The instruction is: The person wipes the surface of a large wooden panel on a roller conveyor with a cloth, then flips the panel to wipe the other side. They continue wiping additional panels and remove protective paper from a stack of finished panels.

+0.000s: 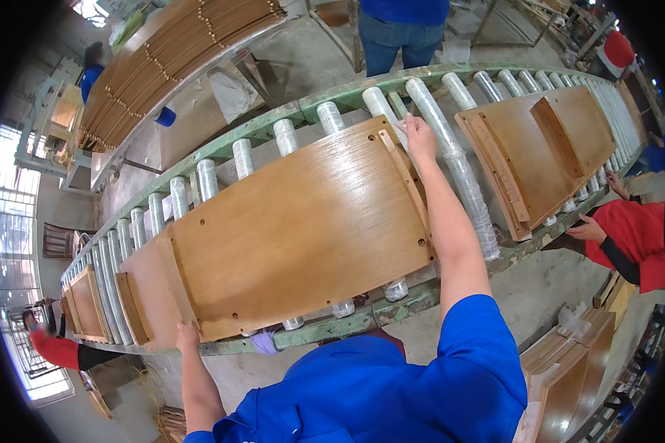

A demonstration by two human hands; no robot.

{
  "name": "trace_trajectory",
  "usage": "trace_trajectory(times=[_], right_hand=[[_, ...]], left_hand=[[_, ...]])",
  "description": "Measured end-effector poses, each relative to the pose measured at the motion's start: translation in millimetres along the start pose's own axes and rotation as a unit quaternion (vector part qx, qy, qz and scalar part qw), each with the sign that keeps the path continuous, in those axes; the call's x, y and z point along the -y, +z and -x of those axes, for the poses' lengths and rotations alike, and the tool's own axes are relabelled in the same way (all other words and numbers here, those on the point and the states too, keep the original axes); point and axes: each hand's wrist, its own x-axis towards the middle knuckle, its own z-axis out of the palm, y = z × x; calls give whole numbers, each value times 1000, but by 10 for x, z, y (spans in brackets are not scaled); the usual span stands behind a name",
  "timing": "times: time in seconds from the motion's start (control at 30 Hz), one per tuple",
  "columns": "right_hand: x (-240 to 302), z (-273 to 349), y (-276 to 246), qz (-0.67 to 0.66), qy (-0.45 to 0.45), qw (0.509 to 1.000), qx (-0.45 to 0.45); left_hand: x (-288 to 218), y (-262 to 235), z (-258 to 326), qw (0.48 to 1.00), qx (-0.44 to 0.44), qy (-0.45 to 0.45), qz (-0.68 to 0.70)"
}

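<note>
Two hands grasp one wooden panel [295, 229] lying on the roller conveyor [451, 140]. Left hand [187, 336] clasps its near corner; right hand [419, 136] grips its far corner.

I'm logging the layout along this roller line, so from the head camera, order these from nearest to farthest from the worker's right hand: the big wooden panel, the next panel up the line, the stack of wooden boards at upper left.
1. Big wooden panel: the right hand rests on its far right corner.
2. Next panel: to the right on the roller conveyor, apart from the hand.
3. Stack of wooden boards: upper left, beyond the conveyor.
</note>
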Motion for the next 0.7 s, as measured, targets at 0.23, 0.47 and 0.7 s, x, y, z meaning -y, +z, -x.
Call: trace_trajectory(times=[0.23, 0.47, 0.7], right_hand=[[155, 0, 210, 46, -34, 996, 62], [157, -108, 353, 76, -55, 995, 38], [252, -143, 440, 151, -71, 985, 39]], left_hand=[[1, 40, -141, 987, 46, -98, 119], [-51, 64, -296, 984, 43, -108, 134], [10, 104, -319, 996, 32, -31, 80]])
